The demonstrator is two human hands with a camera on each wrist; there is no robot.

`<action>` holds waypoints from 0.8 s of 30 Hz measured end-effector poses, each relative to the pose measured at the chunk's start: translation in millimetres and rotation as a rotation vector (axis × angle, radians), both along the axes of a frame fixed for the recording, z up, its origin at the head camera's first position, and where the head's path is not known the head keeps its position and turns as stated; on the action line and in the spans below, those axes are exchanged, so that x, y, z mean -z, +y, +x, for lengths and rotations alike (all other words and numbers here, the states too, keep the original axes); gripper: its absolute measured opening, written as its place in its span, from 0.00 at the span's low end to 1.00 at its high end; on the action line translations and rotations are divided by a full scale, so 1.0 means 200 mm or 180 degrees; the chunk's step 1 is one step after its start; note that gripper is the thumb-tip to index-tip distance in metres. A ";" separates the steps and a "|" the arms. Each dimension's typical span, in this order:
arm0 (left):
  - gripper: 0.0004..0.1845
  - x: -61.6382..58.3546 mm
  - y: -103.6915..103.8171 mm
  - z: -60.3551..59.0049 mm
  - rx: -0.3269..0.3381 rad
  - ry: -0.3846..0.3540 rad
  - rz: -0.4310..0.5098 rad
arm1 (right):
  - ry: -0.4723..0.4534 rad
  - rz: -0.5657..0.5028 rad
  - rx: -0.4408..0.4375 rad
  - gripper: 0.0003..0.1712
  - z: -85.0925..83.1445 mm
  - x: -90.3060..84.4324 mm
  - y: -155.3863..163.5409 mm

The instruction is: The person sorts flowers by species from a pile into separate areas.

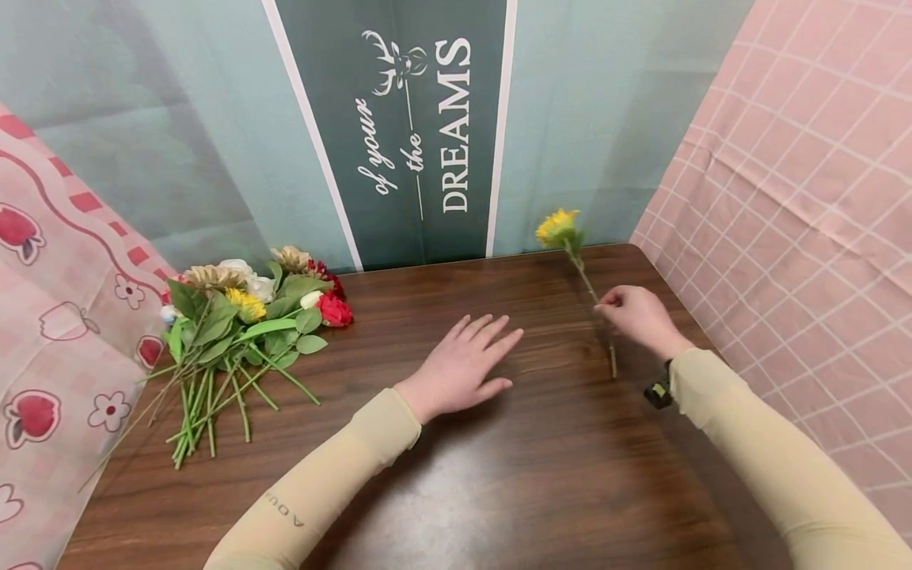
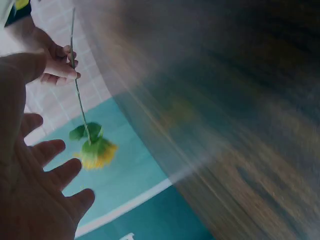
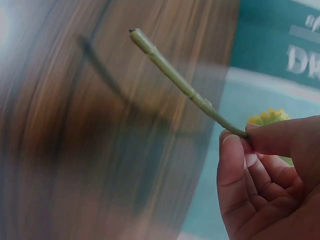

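In the head view my right hand (image 1: pixel 639 317) pinches the stem of a yellow flower (image 1: pixel 558 229) between thumb and fingers. Its bloom points toward the back wall and the stem's cut end toward me. The right wrist view shows the green stem (image 3: pixel 172 75) leaving the fingertips, held above the wood, with the bloom partly hidden behind the hand. My left hand (image 1: pixel 459 368) is over the middle of the table, fingers spread and straight, holding nothing. From the left wrist, the flower (image 2: pixel 97 152) appears beyond those spread fingers.
A pile of artificial flowers (image 1: pixel 242 317), red, white, beige and yellow with green stems, lies on the left of the brown wooden table (image 1: pixel 442 491). A printed teal curtain (image 1: pixel 591 119) hangs behind. Pink patterned cloths (image 1: pixel 805 198) flank both sides.
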State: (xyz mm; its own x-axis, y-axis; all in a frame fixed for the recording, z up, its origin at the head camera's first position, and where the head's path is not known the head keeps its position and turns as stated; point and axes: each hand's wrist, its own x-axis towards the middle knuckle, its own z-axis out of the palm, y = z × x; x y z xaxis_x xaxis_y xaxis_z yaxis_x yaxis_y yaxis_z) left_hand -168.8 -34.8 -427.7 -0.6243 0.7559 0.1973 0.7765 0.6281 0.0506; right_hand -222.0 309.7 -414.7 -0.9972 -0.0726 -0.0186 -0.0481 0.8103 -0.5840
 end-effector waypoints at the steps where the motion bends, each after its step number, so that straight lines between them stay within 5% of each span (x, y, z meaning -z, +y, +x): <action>1: 0.42 0.01 0.01 0.01 0.0038 0.0084 -0.0119 | -0.0020 0.0057 0.0042 0.14 0.00 0.00 0.05; 7: 0.42 0.04 0.08 0.06 0.0102 0.0085 -0.0461 | -0.0088 0.0243 0.0131 0.15 -0.02 0.01 0.22; 24: 0.42 0.07 0.10 0.09 0.0261 -0.0166 -0.0406 | -0.0403 0.0265 0.0232 0.14 -0.06 0.11 0.31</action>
